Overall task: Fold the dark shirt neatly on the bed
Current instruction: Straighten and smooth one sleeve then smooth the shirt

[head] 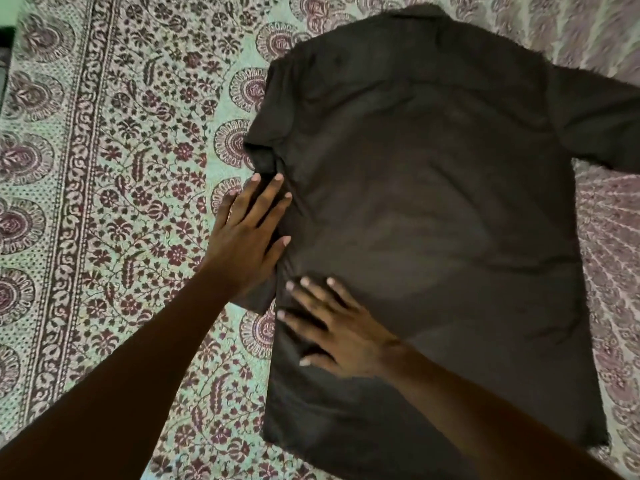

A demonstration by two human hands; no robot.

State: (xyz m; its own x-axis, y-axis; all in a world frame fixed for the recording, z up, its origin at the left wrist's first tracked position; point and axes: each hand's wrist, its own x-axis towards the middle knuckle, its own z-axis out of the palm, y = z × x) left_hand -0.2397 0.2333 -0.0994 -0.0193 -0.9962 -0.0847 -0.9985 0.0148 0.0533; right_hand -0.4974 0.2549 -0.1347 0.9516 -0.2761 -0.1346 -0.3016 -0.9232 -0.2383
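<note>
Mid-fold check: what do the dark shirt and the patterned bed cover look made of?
Dark shirt: probably thin woven cotton or a blend, matte; it lies flat with soft creases near the left hand. Bed cover: probably thin printed cotton, matte, floral print; weave too blurred to confirm.

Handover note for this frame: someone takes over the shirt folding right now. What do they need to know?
Left hand: open, flat on the dark shirt at its left edge, where a sleeve lies bunched along the side.
Right hand: open, flat on the lower body of the shirt.
The shirt lies spread on the patterned bedspread, collar away from the person.
Done: laid out flat.
Left: the right-side sleeve is spread outward; fold the sides in, then fold the length.
</note>
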